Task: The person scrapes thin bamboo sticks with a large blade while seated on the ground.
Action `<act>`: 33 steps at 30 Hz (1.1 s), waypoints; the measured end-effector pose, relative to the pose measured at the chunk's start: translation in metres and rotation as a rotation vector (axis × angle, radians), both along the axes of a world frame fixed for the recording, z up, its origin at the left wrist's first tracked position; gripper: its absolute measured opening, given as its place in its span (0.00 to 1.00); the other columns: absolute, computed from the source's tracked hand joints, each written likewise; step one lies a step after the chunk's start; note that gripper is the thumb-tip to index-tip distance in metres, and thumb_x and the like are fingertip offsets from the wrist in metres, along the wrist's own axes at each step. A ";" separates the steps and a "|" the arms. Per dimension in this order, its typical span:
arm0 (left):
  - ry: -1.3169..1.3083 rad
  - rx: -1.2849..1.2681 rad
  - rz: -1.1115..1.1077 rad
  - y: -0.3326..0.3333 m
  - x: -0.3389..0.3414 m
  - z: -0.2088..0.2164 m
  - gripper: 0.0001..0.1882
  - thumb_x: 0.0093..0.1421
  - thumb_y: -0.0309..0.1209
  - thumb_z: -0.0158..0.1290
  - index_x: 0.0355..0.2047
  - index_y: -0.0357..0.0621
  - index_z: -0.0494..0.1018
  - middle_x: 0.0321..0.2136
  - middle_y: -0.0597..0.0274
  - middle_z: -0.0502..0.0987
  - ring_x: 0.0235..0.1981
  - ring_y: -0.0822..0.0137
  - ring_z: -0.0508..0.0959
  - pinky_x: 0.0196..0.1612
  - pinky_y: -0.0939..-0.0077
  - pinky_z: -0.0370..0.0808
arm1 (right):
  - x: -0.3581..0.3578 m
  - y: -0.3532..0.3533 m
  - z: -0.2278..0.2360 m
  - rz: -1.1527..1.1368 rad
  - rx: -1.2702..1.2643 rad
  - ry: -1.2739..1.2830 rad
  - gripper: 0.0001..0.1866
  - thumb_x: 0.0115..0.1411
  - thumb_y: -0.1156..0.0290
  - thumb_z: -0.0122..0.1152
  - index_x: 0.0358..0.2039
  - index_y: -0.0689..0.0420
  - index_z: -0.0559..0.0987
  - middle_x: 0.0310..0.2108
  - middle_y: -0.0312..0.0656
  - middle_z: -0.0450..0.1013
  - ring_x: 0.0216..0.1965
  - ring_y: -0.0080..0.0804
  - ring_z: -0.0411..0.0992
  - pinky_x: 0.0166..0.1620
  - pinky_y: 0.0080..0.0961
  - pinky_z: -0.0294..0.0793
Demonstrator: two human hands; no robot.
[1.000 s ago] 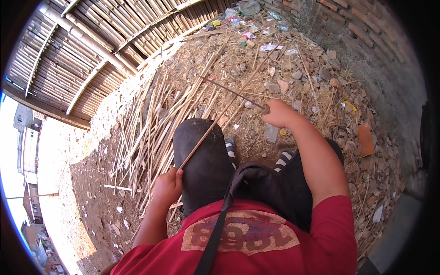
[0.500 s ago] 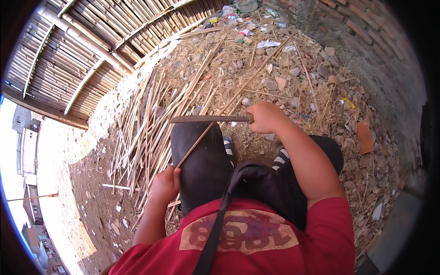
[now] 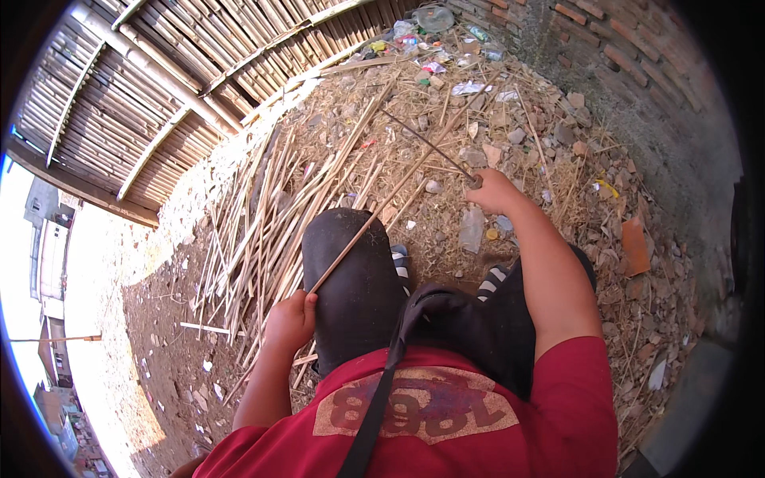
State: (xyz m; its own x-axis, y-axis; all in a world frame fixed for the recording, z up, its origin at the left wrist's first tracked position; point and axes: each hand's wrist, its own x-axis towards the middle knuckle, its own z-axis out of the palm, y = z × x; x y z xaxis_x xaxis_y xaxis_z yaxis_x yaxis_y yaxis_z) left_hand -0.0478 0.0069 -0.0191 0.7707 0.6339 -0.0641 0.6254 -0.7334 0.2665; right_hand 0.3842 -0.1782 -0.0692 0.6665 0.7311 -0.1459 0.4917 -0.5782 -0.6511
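My left hand (image 3: 290,322) is closed round the lower end of a long thin bamboo strip (image 3: 357,237). The strip slants up and to the right across my left knee, its far part over the straw and rubble. In my right hand (image 3: 498,194) is the handle of a machete (image 3: 430,145), held beyond my knees. Its dark blade looks narrow, seen nearly edge-on, and points up and to the left. The blade's tip part lies over or near the far length of the strip; whether they touch I cannot tell.
Many split bamboo strips (image 3: 263,231) lie in a loose pile left of my knee. Straw, stones and litter cover the ground, with a clear plastic bottle (image 3: 472,229) near my right hand. A bamboo wall (image 3: 199,56) stands far left, a brick wall (image 3: 637,72) right.
My right hand has moved slightly up and to the right. The machete has turned from level across the strip to slanting up-left, away from my knee. My left hand stays nearly still.
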 end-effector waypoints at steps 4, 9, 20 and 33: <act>-0.021 -0.009 0.014 -0.003 0.001 0.002 0.19 0.71 0.42 0.46 0.29 0.39 0.69 0.21 0.40 0.76 0.27 0.34 0.76 0.31 0.41 0.70 | 0.001 0.005 0.022 0.035 -0.073 0.015 0.22 0.49 0.62 0.65 0.42 0.61 0.82 0.34 0.52 0.80 0.37 0.49 0.79 0.42 0.42 0.77; -0.008 -0.003 -0.007 -0.001 -0.003 -0.006 0.20 0.71 0.42 0.46 0.28 0.39 0.69 0.22 0.40 0.76 0.27 0.34 0.76 0.31 0.41 0.71 | -0.036 0.011 0.042 0.245 -0.186 -0.099 0.22 0.48 0.63 0.66 0.41 0.63 0.81 0.33 0.53 0.80 0.35 0.46 0.79 0.41 0.39 0.76; -0.047 -0.048 -0.033 0.001 -0.001 0.000 0.19 0.72 0.41 0.45 0.30 0.38 0.69 0.22 0.39 0.75 0.28 0.33 0.76 0.31 0.42 0.70 | 0.008 -0.004 0.003 -0.093 0.271 0.452 0.14 0.56 0.64 0.69 0.37 0.60 0.79 0.26 0.39 0.76 0.24 0.27 0.73 0.30 0.27 0.71; 0.076 -0.077 0.021 0.005 -0.008 0.013 0.19 0.68 0.47 0.51 0.34 0.43 0.71 0.23 0.42 0.78 0.30 0.35 0.78 0.32 0.41 0.71 | -0.010 0.009 0.023 0.020 0.671 0.794 0.10 0.61 0.65 0.68 0.36 0.56 0.80 0.24 0.36 0.74 0.19 0.20 0.68 0.27 0.23 0.70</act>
State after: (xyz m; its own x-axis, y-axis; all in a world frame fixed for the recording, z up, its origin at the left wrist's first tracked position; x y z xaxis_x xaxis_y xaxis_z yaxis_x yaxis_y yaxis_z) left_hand -0.0559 0.0120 -0.0065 0.7487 0.6405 -0.1710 0.6606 -0.6994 0.2729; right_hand 0.3739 -0.1696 -0.0458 0.5431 0.8341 -0.0965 -0.2132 0.0258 -0.9767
